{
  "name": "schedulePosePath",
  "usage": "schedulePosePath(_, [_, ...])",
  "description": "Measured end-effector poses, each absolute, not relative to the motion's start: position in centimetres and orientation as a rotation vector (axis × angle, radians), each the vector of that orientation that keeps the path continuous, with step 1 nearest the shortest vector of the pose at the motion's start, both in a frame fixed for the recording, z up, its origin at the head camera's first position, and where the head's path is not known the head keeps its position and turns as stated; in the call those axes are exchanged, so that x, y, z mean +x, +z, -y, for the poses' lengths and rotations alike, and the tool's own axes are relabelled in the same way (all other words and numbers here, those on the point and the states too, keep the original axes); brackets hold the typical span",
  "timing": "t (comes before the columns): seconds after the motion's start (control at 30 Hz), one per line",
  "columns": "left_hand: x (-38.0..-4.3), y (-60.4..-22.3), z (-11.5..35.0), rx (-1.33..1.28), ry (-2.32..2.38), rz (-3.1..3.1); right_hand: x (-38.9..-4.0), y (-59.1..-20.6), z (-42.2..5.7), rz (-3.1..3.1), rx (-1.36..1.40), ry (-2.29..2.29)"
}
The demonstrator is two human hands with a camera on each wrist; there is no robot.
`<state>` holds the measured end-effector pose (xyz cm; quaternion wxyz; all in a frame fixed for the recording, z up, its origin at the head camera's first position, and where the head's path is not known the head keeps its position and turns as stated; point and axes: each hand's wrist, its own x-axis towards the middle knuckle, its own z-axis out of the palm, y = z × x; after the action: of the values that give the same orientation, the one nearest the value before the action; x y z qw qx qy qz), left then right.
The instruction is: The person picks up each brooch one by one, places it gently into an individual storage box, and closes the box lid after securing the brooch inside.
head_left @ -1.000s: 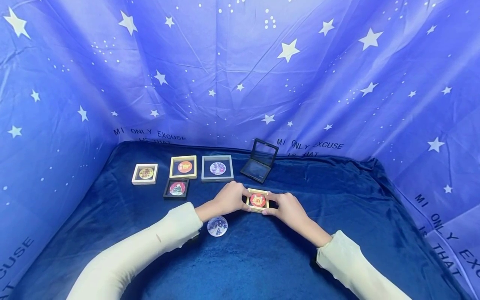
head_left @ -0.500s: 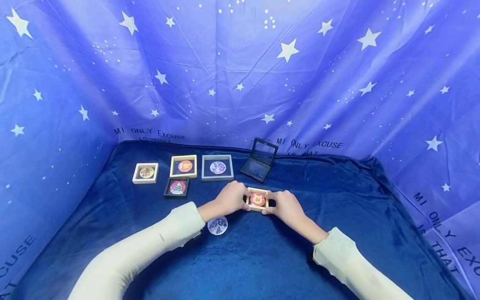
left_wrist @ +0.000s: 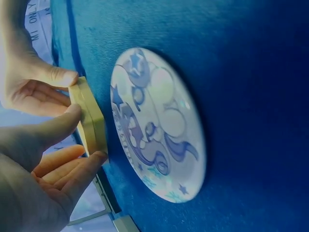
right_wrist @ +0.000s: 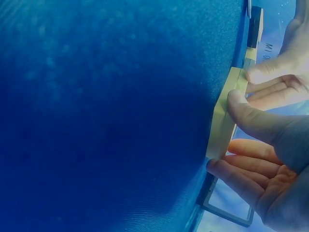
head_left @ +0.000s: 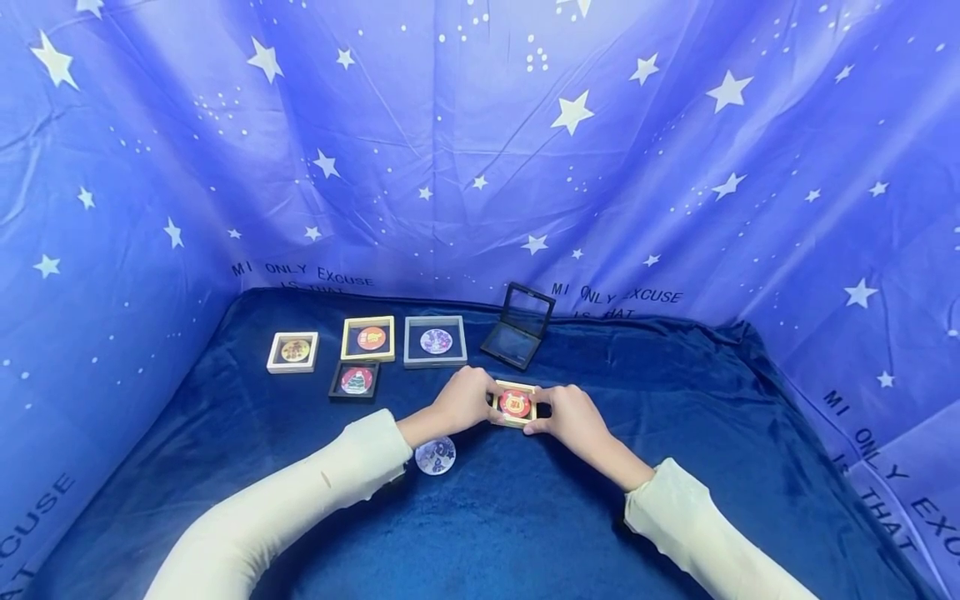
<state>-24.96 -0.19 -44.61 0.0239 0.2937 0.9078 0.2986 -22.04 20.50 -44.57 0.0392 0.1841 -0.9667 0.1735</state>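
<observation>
A small gold-framed display case (head_left: 516,423) with a red round badge (head_left: 514,404) in its window lies low over the dark blue cloth. My left hand (head_left: 463,402) pinches its left side between thumb and fingers; my right hand (head_left: 573,418) does the same on the right. In the left wrist view, a seam runs along the side of the case (left_wrist: 88,113), its halves pressed together. Below my left wrist lies a loose purple-and-white round badge (head_left: 436,458), partly covered by the sleeve in the head view.
Behind my hands a black display case (head_left: 513,343) stands with its lid raised. Further left are a grey case (head_left: 435,363), a gold case (head_left: 346,340), a black case (head_left: 336,392) and a white case (head_left: 272,363), each with a round badge. Starry curtains (head_left: 450,233) enclose the table.
Both hands keep their grip on the gold case, which stays in nearly the same spot. The head view has tilted slightly, so everything sits a little lower in it.
</observation>
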Motion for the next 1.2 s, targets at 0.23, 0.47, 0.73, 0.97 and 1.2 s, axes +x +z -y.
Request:
schedulePosePath(0.23, [-24.8,-44.5,-0.2,0.719,1.093,-2.828,-22.0,-44.5,-20.5,2.993,0.541,0.524])
schedulePosePath(0.47, [-24.7,-44.3,-0.7,0.504,1.103,-2.851,-22.1,-44.5,-20.6,2.985,0.562,0.546])
schedulePosePath(0.73, [-24.8,-44.0,-1.1,0.398,1.04,-2.841,-22.2,-44.3,-21.1,2.917,0.631,0.618])
schedulePosePath(0.97, [-25.2,-44.0,-1.2,0.339,1.064,-2.788,-22.4,-44.3,-21.2,2.892,0.645,0.674])
schedulePosePath(1.2, [-25.5,-44.1,-1.4,0.303,1.077,-2.761,-22.6,-44.3,-21.2,2.88,0.659,0.691])
